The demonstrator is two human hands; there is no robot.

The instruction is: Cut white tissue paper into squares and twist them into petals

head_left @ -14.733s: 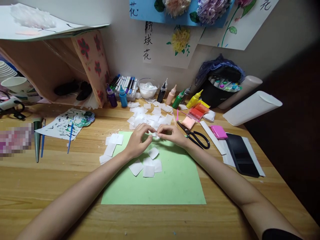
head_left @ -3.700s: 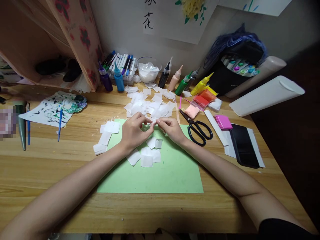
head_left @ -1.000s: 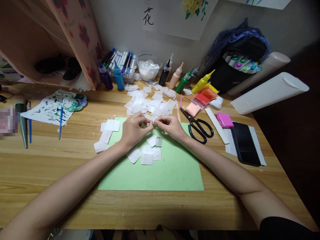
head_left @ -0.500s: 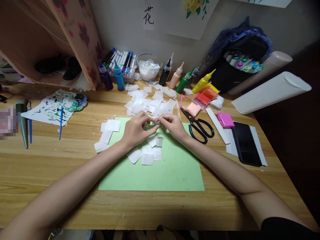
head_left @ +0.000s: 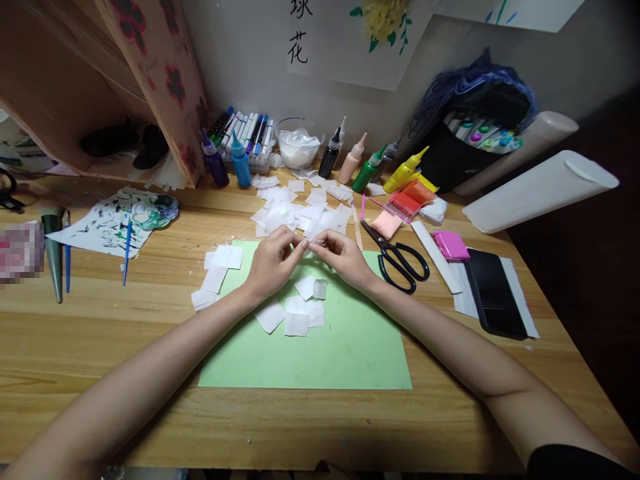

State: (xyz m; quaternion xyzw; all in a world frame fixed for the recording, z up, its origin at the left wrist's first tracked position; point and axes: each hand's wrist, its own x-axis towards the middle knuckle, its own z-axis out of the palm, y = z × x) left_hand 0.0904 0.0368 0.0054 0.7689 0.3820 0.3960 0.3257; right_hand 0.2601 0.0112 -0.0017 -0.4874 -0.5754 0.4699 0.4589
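Observation:
Above the far part of a green paper sheet [head_left: 360, 353], my left hand [head_left: 275, 260] and my right hand [head_left: 343, 257] meet at the fingertips. Both are closed in a pinch on a small piece of white paper, mostly hidden by the fingers. Just beyond them lies a loose pile of white paper squares [head_left: 280, 210]. Several more white squares [head_left: 297, 324] rest on the green sheet below my hands. Another group of squares [head_left: 214, 279] overlaps the sheet's left edge and the table.
Black-handled scissors [head_left: 400, 263] lie right of the sheet, near a pink packet [head_left: 450, 245] and a black phone [head_left: 495, 293]. Paint bottles [head_left: 367, 170], markers [head_left: 250, 137] and a clear bowl [head_left: 299, 147] line the back. Paintbrushes [head_left: 127, 250] and a paint-marked paper [head_left: 100, 223] lie left.
Both thumbs have drawn in toward the fingertips; the left thumb, stretched out before, now presses against its fingers. The view has tilted up slightly. The loose squares stay in place.

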